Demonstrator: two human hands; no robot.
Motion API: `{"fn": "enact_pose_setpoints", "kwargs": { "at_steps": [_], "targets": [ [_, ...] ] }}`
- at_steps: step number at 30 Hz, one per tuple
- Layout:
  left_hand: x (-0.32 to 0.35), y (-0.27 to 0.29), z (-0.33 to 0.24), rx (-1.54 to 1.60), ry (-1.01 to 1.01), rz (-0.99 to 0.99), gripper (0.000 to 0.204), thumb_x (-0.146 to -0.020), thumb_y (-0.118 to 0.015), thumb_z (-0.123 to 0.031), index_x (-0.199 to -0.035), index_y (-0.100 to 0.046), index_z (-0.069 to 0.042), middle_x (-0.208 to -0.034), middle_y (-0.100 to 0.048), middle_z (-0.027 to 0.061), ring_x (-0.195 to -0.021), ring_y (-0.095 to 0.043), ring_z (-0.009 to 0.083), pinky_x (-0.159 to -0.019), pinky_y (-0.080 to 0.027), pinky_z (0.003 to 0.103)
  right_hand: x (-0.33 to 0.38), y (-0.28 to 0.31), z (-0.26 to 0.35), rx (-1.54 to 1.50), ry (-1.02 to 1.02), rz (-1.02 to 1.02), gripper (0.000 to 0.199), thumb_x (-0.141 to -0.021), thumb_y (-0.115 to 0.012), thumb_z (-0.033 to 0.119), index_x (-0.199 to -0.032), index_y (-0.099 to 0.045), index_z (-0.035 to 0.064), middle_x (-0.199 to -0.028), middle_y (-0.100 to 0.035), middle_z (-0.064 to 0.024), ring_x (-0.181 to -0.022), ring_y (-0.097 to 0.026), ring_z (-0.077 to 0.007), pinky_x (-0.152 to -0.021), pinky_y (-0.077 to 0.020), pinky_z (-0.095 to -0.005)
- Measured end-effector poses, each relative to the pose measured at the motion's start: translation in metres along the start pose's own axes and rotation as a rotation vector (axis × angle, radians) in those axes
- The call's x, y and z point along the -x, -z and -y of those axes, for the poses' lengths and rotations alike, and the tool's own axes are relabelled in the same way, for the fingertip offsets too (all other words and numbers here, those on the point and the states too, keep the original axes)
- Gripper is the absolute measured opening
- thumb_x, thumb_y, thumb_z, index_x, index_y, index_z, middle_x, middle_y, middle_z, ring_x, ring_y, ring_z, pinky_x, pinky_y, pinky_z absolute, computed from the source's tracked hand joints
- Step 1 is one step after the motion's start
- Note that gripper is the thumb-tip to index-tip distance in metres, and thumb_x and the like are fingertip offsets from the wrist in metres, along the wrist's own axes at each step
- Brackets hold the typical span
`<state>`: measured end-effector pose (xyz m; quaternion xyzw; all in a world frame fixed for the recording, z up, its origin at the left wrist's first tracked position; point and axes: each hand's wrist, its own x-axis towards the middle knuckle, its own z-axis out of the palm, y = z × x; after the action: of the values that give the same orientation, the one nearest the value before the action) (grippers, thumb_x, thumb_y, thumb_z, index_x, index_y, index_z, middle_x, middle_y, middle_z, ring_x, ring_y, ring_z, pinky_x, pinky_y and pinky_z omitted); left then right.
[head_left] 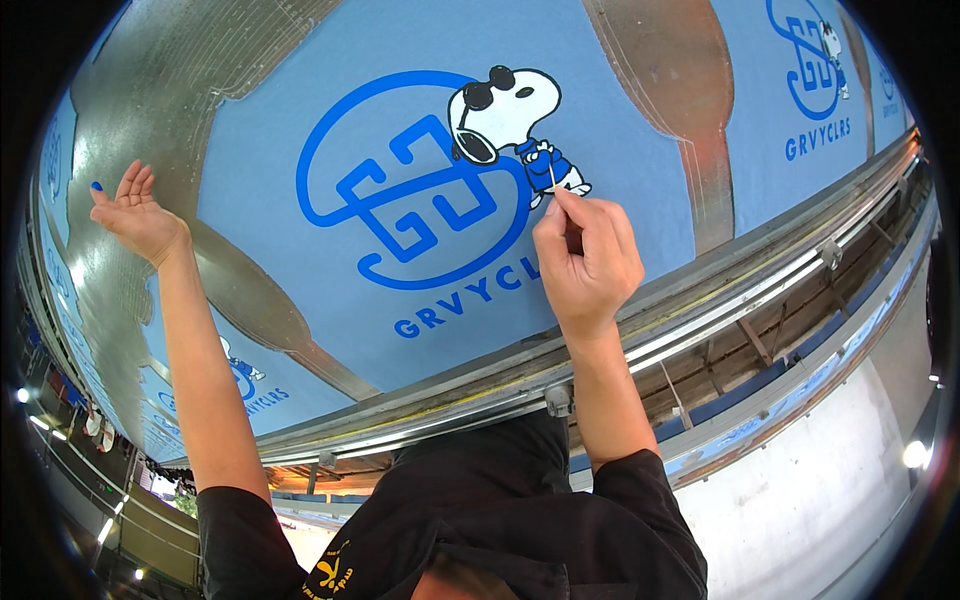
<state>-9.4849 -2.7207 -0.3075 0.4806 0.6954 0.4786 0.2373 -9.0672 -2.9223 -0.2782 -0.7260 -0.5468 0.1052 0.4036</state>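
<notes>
A long, grey metal work table (160, 110) stretches away, its near edge running just in front of the person's black shirt (480, 500). On it, by that near edge, lies the light-blue, flat fabric panel (270, 130) being worked on, with bare metal to its left and right. The panel carries a bold, bright-blue looping emblem (420, 187) and, overlapping its right side, a white cartoon dog print (515, 110) with dark sunglasses and a blue top. The right hand (590, 245) comes in over the near edge, thumb and forefinger pinching a thin, pale stick (552, 176), the other fingers curled; its tip is at the dog's blue top, though whether it touches is hard to tell. The left hand (140, 215) is open and holds nothing, palm up over bare metal toward the table's left end — its thumb tip shows a small blue cap or stain (97, 186). For such fine work, a light, steady pinch and short strokes inside the outlines should serve best — with the knuckles kept off the print, lest they smudge it.
</notes>
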Motion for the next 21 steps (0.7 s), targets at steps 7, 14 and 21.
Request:
{"fn": "enact_pose_setpoints", "kwargs": {
  "at_steps": [7,14,21],
  "targets": [
    [0.0002,-0.0006,-0.0003,-0.025,0.001,0.004,0.094,-0.106,-0.015,-0.069,-0.163,-0.003,0.004,-0.118,-0.065,0.0265,-0.101,-0.067,0.0276,-0.090,-0.055,0.034,0.0008,0.0007,-0.0010,0.000,0.004,-0.005,0.023,-0.076,-0.077,-0.013,-0.095,-0.073,-0.0005,-0.080,-0.066,-0.0065,-0.056,-0.056,-0.0110,-0.047,-0.0442,-0.0238],
    [-0.0014,0.0015,-0.0015,0.000,0.005,0.007,0.100,-0.103,-0.019,-0.075,-0.163,-0.003,0.003,-0.120,-0.064,0.0291,-0.104,-0.066,0.0296,-0.094,-0.053,0.036,0.0007,0.0091,0.0054,-0.024,-0.051,-0.052,0.024,-0.077,-0.077,-0.012,-0.097,-0.074,-0.0007,-0.081,-0.067,-0.0062,-0.057,-0.056,-0.0095,-0.047,-0.0451,-0.0224],
    [-0.0007,0.0016,-0.0001,0.005,0.013,0.011,0.100,-0.103,-0.021,-0.075,-0.163,-0.003,0.002,-0.121,-0.063,0.0299,-0.105,-0.065,0.0298,-0.096,-0.052,0.037,0.0034,0.0066,0.0038,-0.009,-0.075,-0.039,0.016,-0.084,-0.074,-0.010,-0.099,-0.075,-0.0032,-0.083,-0.066,-0.0063,-0.060,-0.055,-0.0067,-0.050,-0.0443,-0.0210]
  ]
}}
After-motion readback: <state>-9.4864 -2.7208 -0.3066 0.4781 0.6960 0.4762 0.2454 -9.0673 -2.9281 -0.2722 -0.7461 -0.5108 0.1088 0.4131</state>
